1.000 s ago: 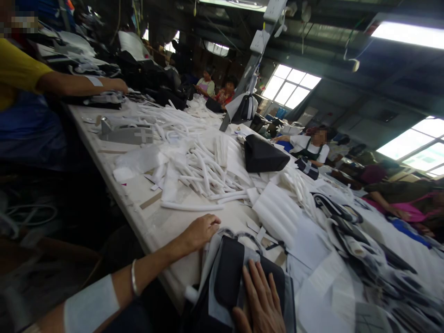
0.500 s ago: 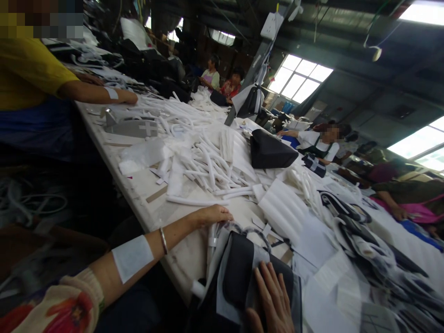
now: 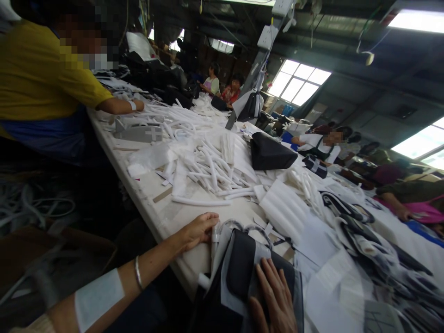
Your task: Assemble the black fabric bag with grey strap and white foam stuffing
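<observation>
A black and grey bag (image 3: pixel 239 259) lies at the table's near edge, with clear-wrapped looped handles (image 3: pixel 258 229) at its far end. My right hand (image 3: pixel 275 296) rests flat on its grey strip, fingers stretched out. Just left of the bag is my left hand (image 3: pixel 197 232), fingers loosely bent and apart from the thumb, nothing visible between them. Its fingertips are close to a white wrapped piece (image 3: pixel 215 236) along the bag's left side; whether they touch it I cannot tell. A white roll end (image 3: pixel 204 280) sticks out at the bag's lower left.
White foam tubes (image 3: pixel 208 162) and foam sheets (image 3: pixel 282 203) heap the table (image 3: pixel 152 185). Beyond stands a black bag (image 3: pixel 272 151). More bags (image 3: pixel 367 240) lie at right. A co-worker in yellow (image 3: pixel 45 83) reaches in from the left; others sit farther back.
My left hand has moved left and slightly down, away from the bag's handles. My right hand stays flat on the bag. The co-worker in yellow leans farther into view.
</observation>
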`<act>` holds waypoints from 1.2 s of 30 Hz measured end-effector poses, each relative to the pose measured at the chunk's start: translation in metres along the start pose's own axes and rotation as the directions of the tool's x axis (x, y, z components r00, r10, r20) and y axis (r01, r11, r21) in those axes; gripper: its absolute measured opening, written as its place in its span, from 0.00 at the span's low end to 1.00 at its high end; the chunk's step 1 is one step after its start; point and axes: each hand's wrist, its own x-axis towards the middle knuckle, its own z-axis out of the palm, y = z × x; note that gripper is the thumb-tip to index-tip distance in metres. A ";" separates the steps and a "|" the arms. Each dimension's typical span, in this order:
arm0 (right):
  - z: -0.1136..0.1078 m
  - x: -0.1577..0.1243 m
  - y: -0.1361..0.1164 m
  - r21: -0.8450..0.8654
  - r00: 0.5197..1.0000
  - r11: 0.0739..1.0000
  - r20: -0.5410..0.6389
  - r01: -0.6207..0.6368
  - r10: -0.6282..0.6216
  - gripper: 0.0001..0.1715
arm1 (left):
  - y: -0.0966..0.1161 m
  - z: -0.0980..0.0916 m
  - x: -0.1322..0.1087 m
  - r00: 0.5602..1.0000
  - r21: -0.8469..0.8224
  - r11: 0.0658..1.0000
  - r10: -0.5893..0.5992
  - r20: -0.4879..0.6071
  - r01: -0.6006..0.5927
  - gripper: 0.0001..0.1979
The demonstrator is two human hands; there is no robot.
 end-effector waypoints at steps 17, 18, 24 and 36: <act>-0.014 0.012 -0.005 -0.119 0.992 0.990 0.106 0.082 -0.069 0.34 | 0.014 0.003 0.002 0.963 0.952 0.231 0.227 0.147 -0.200 0.29; -0.014 0.012 -0.005 -0.124 0.992 0.989 0.105 0.080 -0.067 0.34 | 0.017 0.005 0.006 0.947 0.953 0.207 0.279 0.158 -0.220 0.30; -0.013 0.012 -0.006 -0.136 0.990 0.987 0.124 0.085 -0.068 0.34 | 0.017 0.036 0.027 0.883 0.867 0.215 0.250 0.397 -0.450 0.28; -0.054 0.001 0.016 0.290 0.788 0.807 -0.209 -0.515 0.578 0.25 | 0.019 0.050 0.015 0.831 0.929 0.030 0.458 0.315 -0.368 0.17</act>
